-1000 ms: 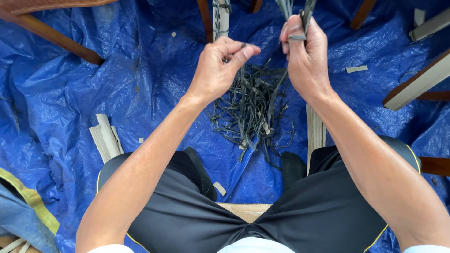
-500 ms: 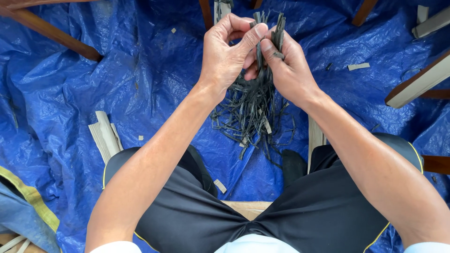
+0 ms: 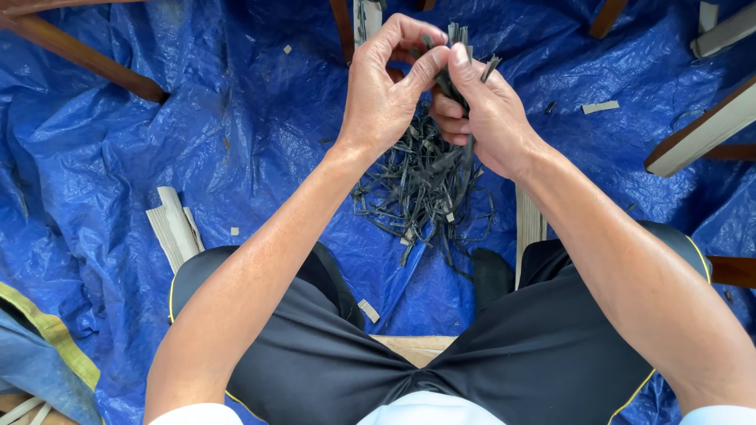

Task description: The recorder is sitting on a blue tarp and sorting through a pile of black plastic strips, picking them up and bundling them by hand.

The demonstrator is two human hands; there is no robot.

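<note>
My hands have come together. My right hand point(image 3: 484, 118) squeezes the bunch of dark strips point(image 3: 457, 47), and my left hand point(image 3: 386, 86) now pinches its top. More strips point(image 3: 421, 193) lie below my grip.

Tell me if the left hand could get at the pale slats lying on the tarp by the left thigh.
Probably yes: the left hand is up at the dark strips, but nothing covers the slats.

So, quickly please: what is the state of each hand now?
Left hand: closed, fingertips pinching the dark strips.
Right hand: closed, grip around the same bundle of dark strips.
</note>
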